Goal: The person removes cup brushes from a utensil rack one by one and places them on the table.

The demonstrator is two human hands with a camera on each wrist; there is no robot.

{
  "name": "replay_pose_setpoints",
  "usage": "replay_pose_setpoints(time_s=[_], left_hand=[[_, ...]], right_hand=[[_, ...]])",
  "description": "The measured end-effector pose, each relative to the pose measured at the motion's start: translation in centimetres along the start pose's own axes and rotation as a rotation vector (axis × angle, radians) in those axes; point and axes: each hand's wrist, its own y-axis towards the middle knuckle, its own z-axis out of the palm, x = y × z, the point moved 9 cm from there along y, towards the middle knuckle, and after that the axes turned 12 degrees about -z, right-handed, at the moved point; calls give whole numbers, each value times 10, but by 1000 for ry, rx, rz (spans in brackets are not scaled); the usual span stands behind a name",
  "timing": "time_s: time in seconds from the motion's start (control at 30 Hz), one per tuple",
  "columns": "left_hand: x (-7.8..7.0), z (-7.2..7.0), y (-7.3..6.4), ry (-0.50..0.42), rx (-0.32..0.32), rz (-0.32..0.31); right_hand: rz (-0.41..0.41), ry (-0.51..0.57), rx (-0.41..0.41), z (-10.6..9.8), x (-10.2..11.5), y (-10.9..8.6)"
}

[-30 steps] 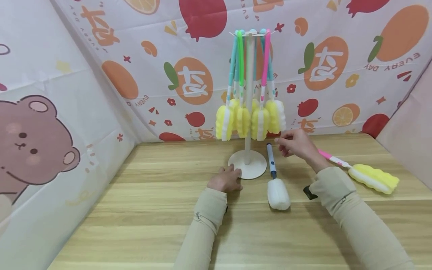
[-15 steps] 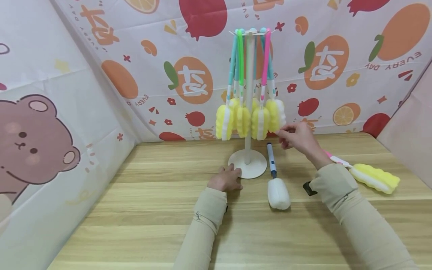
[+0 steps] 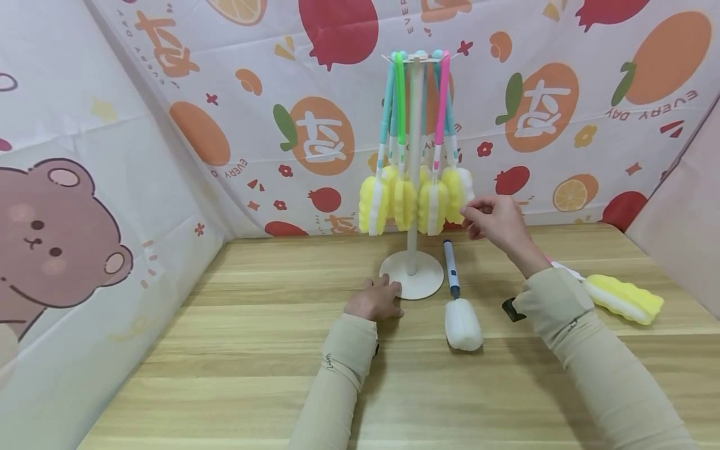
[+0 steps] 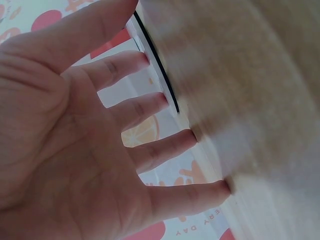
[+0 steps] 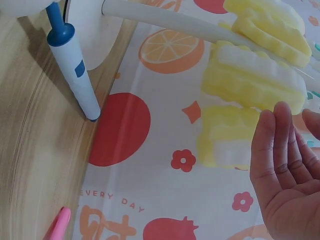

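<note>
Presently, we are resting our left hand (image 3: pixel 374 300), fingers spread and ungrasping, at the base of the white stand (image 3: pixel 422 282). Our right hand (image 3: pixel 497 225) is hovering, released, just beside the hanging sponge brushes (image 3: pixel 434 208), while a white-headed brush (image 3: pixel 463 325) is lying on the table (image 3: pixel 253 350) below.

Free room left of stand (image 3: pixel 415 144), white-headed brush (image 3: pixel 459 312) right

Head view: bright, even, diffuse light; soft shadows on the bench (image 3: pixel 214 375) beside both sleeves (image 3: pixel 343 369). Left wrist view: dimmer; left hand (image 4: pixel 80 145) shaded, bench blurred. Right wrist view: slight haze; sponges (image 5: pixel 252 75) pale, soft shadow beside blue-and-white handle (image 5: pixel 75 75).
</note>
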Motion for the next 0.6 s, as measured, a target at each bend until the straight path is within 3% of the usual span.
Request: replay_pose_setpoints(time_s=[0.6], left_hand=[[0,0,-2,4,-3,-14]], right_hand=[[-94,-26,-94,0,17,4]])
